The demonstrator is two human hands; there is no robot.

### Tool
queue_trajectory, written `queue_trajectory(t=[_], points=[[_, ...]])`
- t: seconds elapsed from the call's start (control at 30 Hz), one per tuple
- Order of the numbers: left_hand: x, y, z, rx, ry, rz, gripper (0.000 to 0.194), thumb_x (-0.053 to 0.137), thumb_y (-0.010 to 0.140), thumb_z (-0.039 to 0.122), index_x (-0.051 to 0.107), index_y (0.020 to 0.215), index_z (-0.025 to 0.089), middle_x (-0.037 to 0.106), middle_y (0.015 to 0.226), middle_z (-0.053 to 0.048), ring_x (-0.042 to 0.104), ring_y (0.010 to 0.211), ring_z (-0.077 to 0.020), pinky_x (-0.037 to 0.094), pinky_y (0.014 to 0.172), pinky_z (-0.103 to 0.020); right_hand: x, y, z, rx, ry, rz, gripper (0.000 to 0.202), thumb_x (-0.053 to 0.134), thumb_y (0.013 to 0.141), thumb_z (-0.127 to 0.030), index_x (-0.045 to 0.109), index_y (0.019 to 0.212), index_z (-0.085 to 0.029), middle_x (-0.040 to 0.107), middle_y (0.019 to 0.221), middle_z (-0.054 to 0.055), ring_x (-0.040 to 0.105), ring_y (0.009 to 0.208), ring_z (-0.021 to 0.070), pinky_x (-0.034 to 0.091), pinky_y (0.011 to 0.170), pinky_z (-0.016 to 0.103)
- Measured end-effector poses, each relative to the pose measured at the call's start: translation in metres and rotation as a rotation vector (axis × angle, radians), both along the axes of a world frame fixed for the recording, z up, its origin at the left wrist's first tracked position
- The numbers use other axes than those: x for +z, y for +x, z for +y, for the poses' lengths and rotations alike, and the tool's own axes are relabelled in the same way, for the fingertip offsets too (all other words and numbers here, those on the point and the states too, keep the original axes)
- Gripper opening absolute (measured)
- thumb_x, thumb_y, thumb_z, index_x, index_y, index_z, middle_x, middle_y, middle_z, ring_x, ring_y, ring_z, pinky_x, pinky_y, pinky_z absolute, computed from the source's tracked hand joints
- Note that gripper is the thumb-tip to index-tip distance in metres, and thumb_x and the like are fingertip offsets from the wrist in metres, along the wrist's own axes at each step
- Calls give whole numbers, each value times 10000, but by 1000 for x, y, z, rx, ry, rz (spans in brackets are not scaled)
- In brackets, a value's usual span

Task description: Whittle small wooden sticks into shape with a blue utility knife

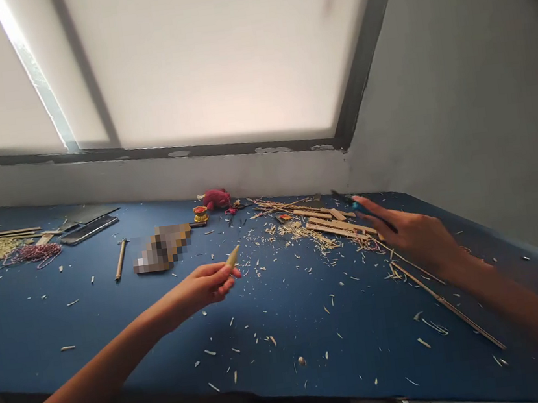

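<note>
My left hand (213,283) is closed in a pinch around a small pale piece of wood or bamboo (233,257), tapered to a point and tilted up to the right. Off to the right, my right hand (413,236) is raised above the table, closed on a slim dark tool (344,197) with a bit of teal near the fingers. The tool looks like a small knife, though blur hides its details. Below and left of that hand lie flat bamboo strips (335,227) and a heap of pale shavings (320,238).
The blue table (169,344) is scattered with shavings. Long thin sticks (451,305) lie at right. A red figure (216,199) and small gold stand (200,213) are at the back. Leftward are a short stick (120,259), a phone (90,229), beads (40,251) and a blurred-out object (163,248).
</note>
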State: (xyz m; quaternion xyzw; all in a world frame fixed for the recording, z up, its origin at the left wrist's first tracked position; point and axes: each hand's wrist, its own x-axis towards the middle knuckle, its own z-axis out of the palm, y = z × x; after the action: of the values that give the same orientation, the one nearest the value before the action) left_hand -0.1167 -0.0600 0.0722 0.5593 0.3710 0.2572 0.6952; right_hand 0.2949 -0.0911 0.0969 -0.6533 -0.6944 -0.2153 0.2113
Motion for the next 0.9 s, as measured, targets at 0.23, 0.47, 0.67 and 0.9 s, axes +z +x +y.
queue_trajectory(t=[0.23,0.47,0.67,0.9], points=[[7,66,6,-141,127,-27,399,525,815,481,607,1041,162,554,869,-36,462,694,-81,392,697,-249,-3,-92,-16,292,-127,31,497,345,900,-508,399,1365,-339,669,847,40,579,673,157,384,591,253],[-19,106,41,-42,378,-54,448,493,813,530,583,972,120,613,852,-62,492,646,-84,396,646,-239,-20,-107,-2,252,-114,24,492,254,932,-481,285,1409,-365,656,834,43,592,667,156,371,561,242],[-31,106,41,48,619,105,405,366,884,489,569,875,139,601,640,-20,524,492,-100,408,527,-244,-44,-122,6,202,-153,25,496,224,936,-491,250,1418,-376,642,769,30,599,644,157,336,515,233],[-20,96,26,133,831,269,357,332,914,406,569,828,152,636,629,-21,536,436,-92,419,516,-237,-50,-119,11,214,-204,38,510,206,933,-507,265,1418,-358,658,774,34,606,642,168,337,514,240]])
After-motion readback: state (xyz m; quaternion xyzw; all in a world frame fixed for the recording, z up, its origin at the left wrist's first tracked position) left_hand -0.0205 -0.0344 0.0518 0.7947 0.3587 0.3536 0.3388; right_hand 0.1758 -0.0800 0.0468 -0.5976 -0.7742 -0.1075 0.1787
